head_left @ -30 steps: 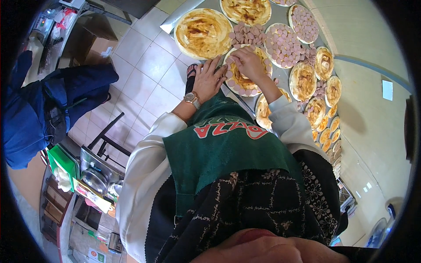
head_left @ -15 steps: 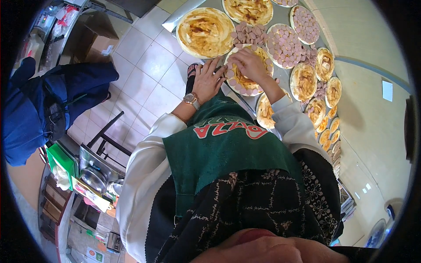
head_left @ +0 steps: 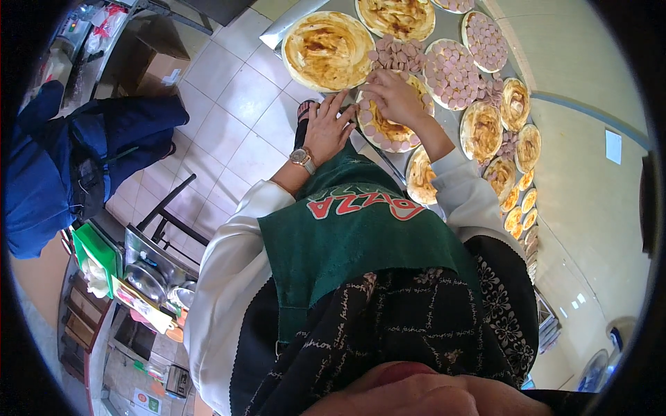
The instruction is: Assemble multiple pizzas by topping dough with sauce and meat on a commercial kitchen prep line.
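A round pizza base [head_left: 388, 129] with sauce and a ring of sausage slices along part of its rim lies before me on the metal table. My right hand [head_left: 394, 98] bends over its far left side, fingers closed and pointing down; what they pinch is hidden. At the near left rim, my left hand [head_left: 328, 130] spreads its fingers, the tips close to the table edge and the base. A heap of sausage slices [head_left: 397, 54] lies just beyond. Beside it sits a larger sauced base [head_left: 327, 53], and to the right a pizza covered in slices [head_left: 447, 68].
More sauced bases [head_left: 481, 132] and a second slice-covered pizza [head_left: 484, 41] fill the table's right side. Another base [head_left: 420, 177] lies near my right forearm. A person in blue [head_left: 41, 166] stands at the left, near a cardboard box [head_left: 156, 66] and a black metal frame [head_left: 166, 208].
My right hand has shifted slightly over the far side of the base. My left hand stays spread at the near rim. The view has moved a little.
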### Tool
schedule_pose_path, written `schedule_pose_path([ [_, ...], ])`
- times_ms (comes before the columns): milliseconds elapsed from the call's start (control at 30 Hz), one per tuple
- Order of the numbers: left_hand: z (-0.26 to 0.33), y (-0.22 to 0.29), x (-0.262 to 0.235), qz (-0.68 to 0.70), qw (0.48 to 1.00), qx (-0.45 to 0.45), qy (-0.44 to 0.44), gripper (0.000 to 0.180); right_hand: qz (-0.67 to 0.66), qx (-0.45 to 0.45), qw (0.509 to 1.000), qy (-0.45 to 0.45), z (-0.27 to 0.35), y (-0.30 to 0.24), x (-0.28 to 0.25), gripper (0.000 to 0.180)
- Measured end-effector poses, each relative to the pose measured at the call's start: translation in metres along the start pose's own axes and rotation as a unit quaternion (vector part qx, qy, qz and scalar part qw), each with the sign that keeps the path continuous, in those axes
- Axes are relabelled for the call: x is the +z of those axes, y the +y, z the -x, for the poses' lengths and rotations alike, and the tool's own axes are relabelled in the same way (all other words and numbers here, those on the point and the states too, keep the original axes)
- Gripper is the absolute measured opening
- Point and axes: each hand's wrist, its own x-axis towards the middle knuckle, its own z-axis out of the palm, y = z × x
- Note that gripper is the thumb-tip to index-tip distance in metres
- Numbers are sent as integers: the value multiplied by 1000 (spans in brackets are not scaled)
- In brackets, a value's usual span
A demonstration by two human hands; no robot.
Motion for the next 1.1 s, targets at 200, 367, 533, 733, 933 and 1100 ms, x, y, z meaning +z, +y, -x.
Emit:
schedule_pose_path([
  [200,-3,4,-3,-1,1000,5,-8,46,-22,-20,997,-72,-7,9,1,15],
  [367,-2,3,0,-4,1000,1,-12,46,-8,13,997,-74,-9,8,2,14],
  [533,-3,3,3,-3,1000,-2,-12,46,46,-38,996,-64,0,3,1,23],
  [733,-8,5,2,-5,1000,5,-13,46,17,18,998,64,10,18,1,28],
  [933,-10,6,2,10,1000,-9,-16,45,75,97,992,-14,22,16,-18,36],
  [1100,-24,8,2,3,1000,7,-3,46,120,97,988,-5,29,17,-9,37],
])
